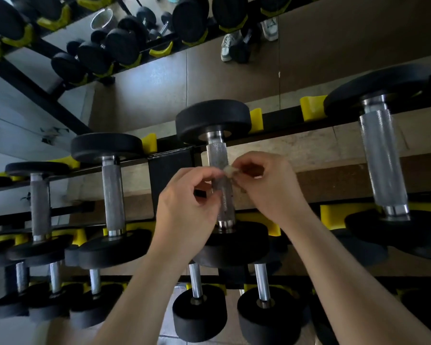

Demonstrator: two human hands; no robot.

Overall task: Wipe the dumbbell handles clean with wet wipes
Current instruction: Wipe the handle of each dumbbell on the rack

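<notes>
Dumbbell handle [217,155] unwiped; left hand [184,202] and right hand [266,185] together pinch wet wipe [228,170], probably unfolding it. Next: wrap handle.

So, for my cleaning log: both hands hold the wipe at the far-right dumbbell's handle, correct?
No. The head view shows the left hand and right hand holding the wipe at the handle of the middle dumbbell, not the far-right dumbbell.
</notes>
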